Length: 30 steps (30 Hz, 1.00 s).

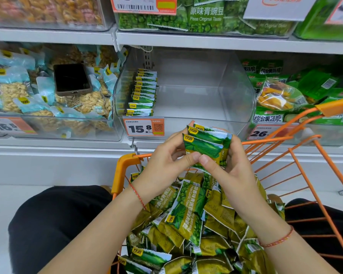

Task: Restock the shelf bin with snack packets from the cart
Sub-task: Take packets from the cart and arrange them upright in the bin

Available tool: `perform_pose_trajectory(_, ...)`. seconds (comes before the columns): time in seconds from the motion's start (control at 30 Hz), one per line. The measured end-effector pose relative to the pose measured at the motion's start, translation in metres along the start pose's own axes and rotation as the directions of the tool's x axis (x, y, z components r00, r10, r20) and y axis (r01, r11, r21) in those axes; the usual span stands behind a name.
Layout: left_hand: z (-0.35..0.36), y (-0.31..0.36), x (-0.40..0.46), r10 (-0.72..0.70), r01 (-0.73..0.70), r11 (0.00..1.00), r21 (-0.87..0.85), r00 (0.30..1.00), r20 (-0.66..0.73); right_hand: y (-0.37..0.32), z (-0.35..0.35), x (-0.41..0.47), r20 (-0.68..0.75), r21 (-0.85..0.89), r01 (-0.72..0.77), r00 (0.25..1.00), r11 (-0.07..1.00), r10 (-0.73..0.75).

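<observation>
Both hands (196,161) grip three snack packets (206,144) above cart (119,171).

This was a shop aisle: white metal shelves (206,43) carried clear plastic bins (186,115) of bagged snacks, orange-and-white price tags (143,127) with barcodes were clipped along the bin fronts, and an orange wire shopping cart (297,155) stood heaped with green pea packets (188,214).
</observation>
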<state>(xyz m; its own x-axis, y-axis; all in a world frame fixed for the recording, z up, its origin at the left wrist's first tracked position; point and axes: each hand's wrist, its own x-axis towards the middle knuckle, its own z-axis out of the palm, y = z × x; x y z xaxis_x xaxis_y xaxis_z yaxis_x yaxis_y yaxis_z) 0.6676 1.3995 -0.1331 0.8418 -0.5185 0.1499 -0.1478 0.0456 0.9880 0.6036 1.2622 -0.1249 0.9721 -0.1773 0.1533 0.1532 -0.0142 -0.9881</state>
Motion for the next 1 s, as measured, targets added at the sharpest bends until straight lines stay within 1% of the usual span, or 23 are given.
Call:
perform_pose_trajectory(0.07, 0.000, 0.001, 0.000, -0.013, 0.013, 1.000, 0.016, 1.000, 0.013, -0.001, -0.001, 0.001, -0.005, 0.004, 0.002, 1.000, 1.000, -0.002)
perform_pose_trajectory(0.17, 0.002, 0.001, -0.002, -0.068, 0.066, 0.997, 0.040, 0.996, 0.060, -0.003, -0.001, 0.002, -0.004, 0.029, -0.014, 1.000, 0.999, 0.014)
perform_pose_trajectory(0.27, 0.001, 0.010, 0.000, -0.085, 0.083, 0.996, 0.040, 0.995, 0.050, -0.010, 0.001, 0.009, -0.004, 0.046, -0.032, 0.999, 0.998, 0.032)
perform_pose_trajectory(0.37, -0.009, 0.018, 0.007, -0.042, 0.041, 0.996, 0.075, 0.999, 0.001, -0.022, 0.004, 0.026, 0.070, -0.067, -0.065, 0.995, 0.996, 0.070)
perform_pose_trajectory(0.43, -0.019, 0.023, 0.014, -0.019, 0.023, 0.995, 0.100, 0.999, -0.045, -0.030, 0.009, 0.043, 0.106, -0.149, -0.057, 0.992, 0.987, 0.073)
perform_pose_trajectory(0.5, -0.028, 0.030, 0.021, -0.008, 0.016, 0.996, 0.086, 0.996, -0.088, -0.038, 0.016, 0.061, 0.127, -0.181, -0.062, 0.988, 0.981, 0.086)
perform_pose_trajectory(0.57, -0.037, 0.039, 0.031, -0.037, 0.046, 0.997, 0.062, 0.989, -0.140, -0.047, 0.024, 0.080, 0.134, -0.225, -0.059, 0.987, 0.972, 0.091)
perform_pose_trajectory(0.6, -0.043, 0.043, 0.036, -0.046, 0.062, 0.994, 0.089, 0.985, -0.166, -0.047, 0.026, 0.091, 0.131, -0.253, -0.055, 0.987, 0.966, 0.091)
perform_pose_trajectory(0.63, -0.049, 0.045, 0.042, -0.039, 0.067, 0.986, 0.152, 0.982, -0.183, -0.046, 0.028, 0.101, 0.131, -0.279, -0.049, 0.987, 0.959, 0.089)
perform_pose_trajectory(0.67, -0.055, 0.044, 0.046, -0.005, 0.062, 0.955, 0.289, 0.981, -0.192, -0.043, 0.030, 0.111, 0.126, -0.297, -0.051, 0.988, 0.954, 0.092)
perform_pose_trajectory(0.7, -0.062, 0.038, 0.051, 0.056, 0.035, 0.884, 0.465, 0.982, -0.181, -0.039, 0.030, 0.120, 0.110, -0.308, -0.064, 0.989, 0.949, 0.102)
perform_pose_trajectory(0.73, -0.071, 0.028, 0.057, 0.128, -0.003, 0.764, 0.646, 0.981, -0.146, -0.034, 0.030, 0.131, 0.089, -0.303, -0.080, 0.990, 0.950, 0.112)
perform_pose_trajectory(0.77, -0.081, 0.018, 0.063, 0.185, -0.022, 0.603, 0.797, 0.976, -0.113, -0.026, 0.026, 0.143, 0.063, -0.293, -0.103, 0.990, 0.950, 0.127)
perform_pose_trajectory(0.8, -0.090, 0.008, 0.066, 0.214, -0.011, 0.478, 0.878, 0.971, -0.105, -0.018, 0.024, 0.156, 0.044, -0.279, -0.134, 0.987, 0.951, 0.152)
perform_pose_trajectory(0.83, -0.100, 0.001, 0.070, 0.247, 0.002, 0.397, 0.918, 0.963, -0.109, -0.011, 0.021, 0.170, 0.029, -0.271, -0.174, 0.982, 0.947, 0.189)
perform_pose_trajectory(0.87, -0.108, -0.004, 0.074, 0.256, 0.011, 0.343, 0.939, 0.961, -0.104, -0.003, 0.019, 0.185, 0.020, -0.274, -0.218, 0.973, 0.937, 0.232)
perform_pose_trajectory(0.93, -0.118, -0.017, 0.085, 0.306, 0.011, 0.205, 0.979, 0.949, -0.075, 0.014, 0.018, 0.216, 0.007, -0.309, -0.274, 0.957, 0.910, 0.291)
perform_pose_trajectory(0.97, -0.121, -0.023, 0.089, 0.315, 0.014, 0.128, 0.992, 0.947, -0.054, 0.023, 0.020, 0.230, -0.007, -0.332, -0.293, 0.951, 0.897, 0.308)
perform_pose_trajectory(1.0, -0.122, -0.025, 0.092, 0.296, 0.026, 0.071, 0.997, 0.954, -0.046, 0.032, 0.022, 0.242, -0.026, -0.351, -0.303, 0.949, 0.886, 0.314)
